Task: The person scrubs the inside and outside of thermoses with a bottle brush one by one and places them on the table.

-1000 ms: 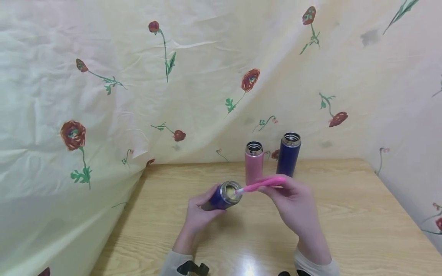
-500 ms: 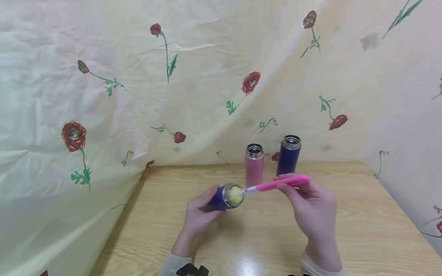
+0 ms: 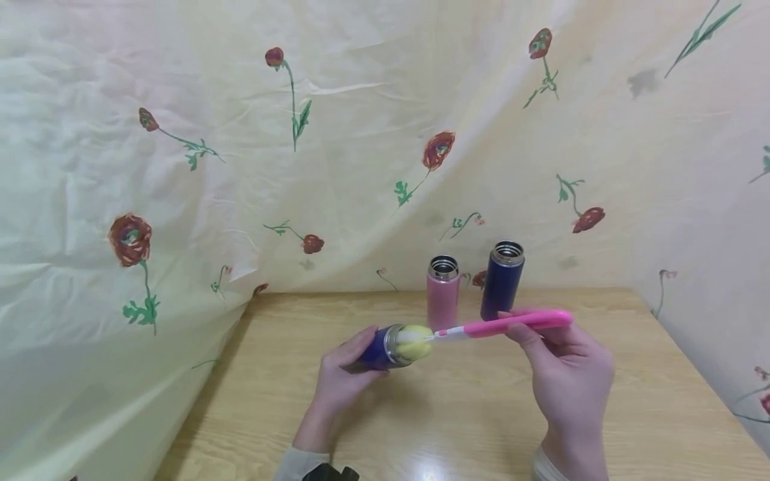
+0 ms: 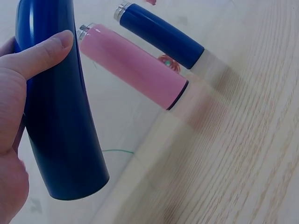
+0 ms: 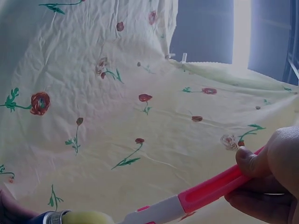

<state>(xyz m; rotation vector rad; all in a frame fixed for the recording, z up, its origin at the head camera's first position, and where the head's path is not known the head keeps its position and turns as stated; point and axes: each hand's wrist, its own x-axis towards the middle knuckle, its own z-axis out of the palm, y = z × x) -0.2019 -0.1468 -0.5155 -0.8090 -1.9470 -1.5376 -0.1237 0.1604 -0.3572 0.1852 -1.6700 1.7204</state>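
Note:
In the head view my left hand (image 3: 345, 375) grips a dark blue flask (image 3: 375, 350), tilted with its open steel mouth toward the right. My right hand (image 3: 571, 381) pinches the pink handle of a bottle brush (image 3: 505, 325). The brush's yellow sponge head (image 3: 419, 342) sticks partly out of the flask's mouth; its far end is hidden inside. The left wrist view shows my thumb lying along the blue flask (image 4: 65, 116), fingers wrapped behind it. In the right wrist view, thumb and fingers hold the pink handle (image 5: 215, 189).
Behind the hands stand an uncapped pink flask (image 3: 442, 294) and another uncapped dark blue flask (image 3: 502, 280), both upright. They stand near the back edge of the wooden table (image 3: 271, 401). A flowered cloth (image 3: 361, 133) hangs behind and to the sides.
My right hand has moved right, drawing the brush outward, so the yellow sponge head now shows outside the flask's mouth. The flask in my left hand has turned further toward the right.

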